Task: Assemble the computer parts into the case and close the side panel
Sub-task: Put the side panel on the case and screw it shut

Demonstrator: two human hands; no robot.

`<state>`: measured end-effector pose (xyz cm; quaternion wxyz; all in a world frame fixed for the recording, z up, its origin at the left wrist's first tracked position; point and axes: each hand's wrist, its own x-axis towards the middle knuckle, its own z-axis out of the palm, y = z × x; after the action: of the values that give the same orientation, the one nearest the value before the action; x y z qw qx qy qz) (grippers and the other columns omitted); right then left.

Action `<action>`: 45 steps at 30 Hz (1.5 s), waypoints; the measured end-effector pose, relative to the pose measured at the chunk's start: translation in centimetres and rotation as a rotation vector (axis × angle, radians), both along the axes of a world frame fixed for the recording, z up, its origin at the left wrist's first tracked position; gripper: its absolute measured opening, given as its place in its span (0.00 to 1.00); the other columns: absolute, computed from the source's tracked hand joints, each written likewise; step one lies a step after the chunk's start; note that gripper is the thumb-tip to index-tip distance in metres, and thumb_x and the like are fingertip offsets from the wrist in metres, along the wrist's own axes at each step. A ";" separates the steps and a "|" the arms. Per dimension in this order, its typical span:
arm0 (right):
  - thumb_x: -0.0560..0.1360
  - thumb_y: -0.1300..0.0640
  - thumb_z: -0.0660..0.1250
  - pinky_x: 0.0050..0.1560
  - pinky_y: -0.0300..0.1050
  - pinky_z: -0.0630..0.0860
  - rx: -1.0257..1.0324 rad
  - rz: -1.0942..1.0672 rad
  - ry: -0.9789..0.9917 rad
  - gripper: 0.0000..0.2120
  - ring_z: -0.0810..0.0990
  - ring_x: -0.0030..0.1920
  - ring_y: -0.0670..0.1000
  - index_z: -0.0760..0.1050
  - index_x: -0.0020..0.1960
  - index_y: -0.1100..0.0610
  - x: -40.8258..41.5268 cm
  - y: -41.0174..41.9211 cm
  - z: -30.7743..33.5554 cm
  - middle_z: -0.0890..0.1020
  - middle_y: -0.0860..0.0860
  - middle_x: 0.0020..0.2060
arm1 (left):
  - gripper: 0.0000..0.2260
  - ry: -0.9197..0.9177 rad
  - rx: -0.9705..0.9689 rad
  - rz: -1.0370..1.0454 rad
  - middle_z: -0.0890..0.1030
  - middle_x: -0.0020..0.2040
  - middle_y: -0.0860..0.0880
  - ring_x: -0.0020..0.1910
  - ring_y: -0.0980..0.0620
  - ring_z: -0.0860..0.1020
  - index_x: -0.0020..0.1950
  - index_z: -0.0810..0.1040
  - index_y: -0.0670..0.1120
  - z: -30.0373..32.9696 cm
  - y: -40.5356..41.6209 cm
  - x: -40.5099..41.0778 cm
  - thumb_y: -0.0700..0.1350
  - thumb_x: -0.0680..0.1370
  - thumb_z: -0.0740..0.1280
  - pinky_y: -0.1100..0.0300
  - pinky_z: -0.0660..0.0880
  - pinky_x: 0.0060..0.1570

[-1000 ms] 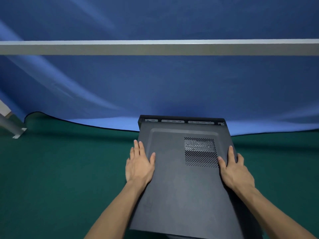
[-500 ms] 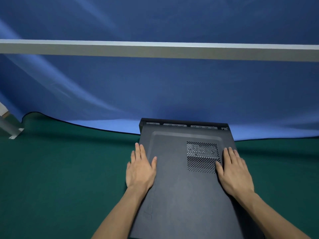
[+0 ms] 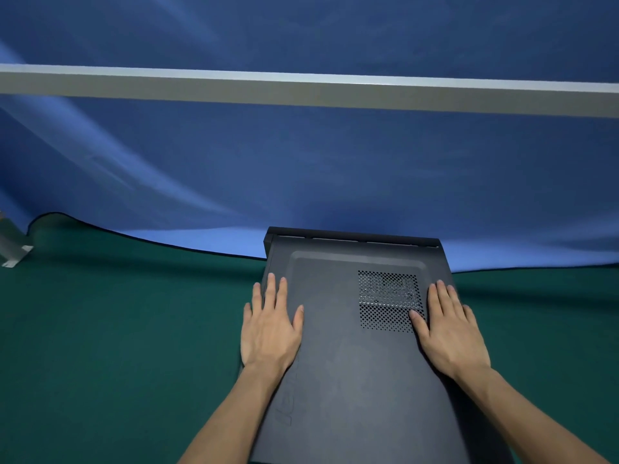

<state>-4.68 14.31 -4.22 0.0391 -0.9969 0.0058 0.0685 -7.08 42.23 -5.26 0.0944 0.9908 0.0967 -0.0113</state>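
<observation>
I'm seeing both palms lying flat on the side panel [image 3: 351, 363] — left hand [image 3: 271, 329] at its left edge, right hand [image 3: 450, 333] beside the perforated vent [image 3: 388, 299], fingers straight, gripping nothing. The matte dark case [image 3: 351, 236] is lying on green felt [image 3: 117, 346].

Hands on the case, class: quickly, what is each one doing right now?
Left hand: open, fingers straight, flat on the side panel.
Right hand: open, fingers straight, flat on the panel beside the vent grille.
</observation>
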 end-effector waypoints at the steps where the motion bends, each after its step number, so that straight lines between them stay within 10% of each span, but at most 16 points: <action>1: 0.80 0.39 0.40 0.75 0.49 0.46 0.006 -0.004 -0.002 0.33 0.39 0.77 0.49 0.41 0.78 0.57 -0.1 0.0 0.0 0.42 0.51 0.78 | 0.28 0.004 0.007 -0.008 0.42 0.78 0.51 0.77 0.47 0.44 0.78 0.45 0.49 0.0 0.1 -0.1 0.59 0.81 0.45 0.52 0.51 0.73; 16: 0.79 0.40 0.41 0.74 0.46 0.49 0.030 -0.015 -0.042 0.32 0.42 0.77 0.47 0.45 0.78 0.55 2.5 -0.3 -1.0 0.46 0.48 0.78 | 0.26 -0.047 0.043 0.008 0.48 0.78 0.53 0.57 0.48 0.67 0.76 0.55 0.52 -0.5 0.3 3.1 0.60 0.80 0.47 0.58 0.72 0.50; 26: 0.81 0.41 0.44 0.75 0.49 0.47 0.054 -0.080 -0.056 0.30 0.44 0.77 0.49 0.48 0.78 0.54 1.8 0.5 -0.2 0.49 0.49 0.78 | 0.25 -0.066 -0.005 0.026 0.50 0.77 0.53 0.59 0.47 0.67 0.75 0.57 0.53 0.4 0.3 3.2 0.60 0.80 0.49 0.55 0.73 0.47; 34: 0.80 0.45 0.54 0.66 0.56 0.65 0.221 -0.240 -0.105 0.27 0.61 0.70 0.60 0.58 0.75 0.57 1.6 0.8 0.0 0.56 0.55 0.76 | 0.25 -0.069 -0.005 0.018 0.52 0.77 0.53 0.59 0.45 0.67 0.74 0.59 0.52 0.1 0.3 3.6 0.59 0.79 0.51 0.53 0.74 0.45; 45: 0.80 0.46 0.56 0.67 0.55 0.64 0.349 -0.225 -0.074 0.27 0.62 0.69 0.60 0.58 0.75 0.57 1.5 0.1 0.9 0.56 0.54 0.75 | 0.19 -0.146 0.011 -0.004 0.67 0.71 0.42 0.64 0.39 0.66 0.66 0.72 0.43 0.8 0.0 3.3 0.50 0.79 0.61 0.46 0.65 0.60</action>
<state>-3.17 14.37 -3.33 0.2188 -0.9699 0.1039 0.0268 -3.82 42.18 -4.46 0.0954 0.9897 0.0878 0.0613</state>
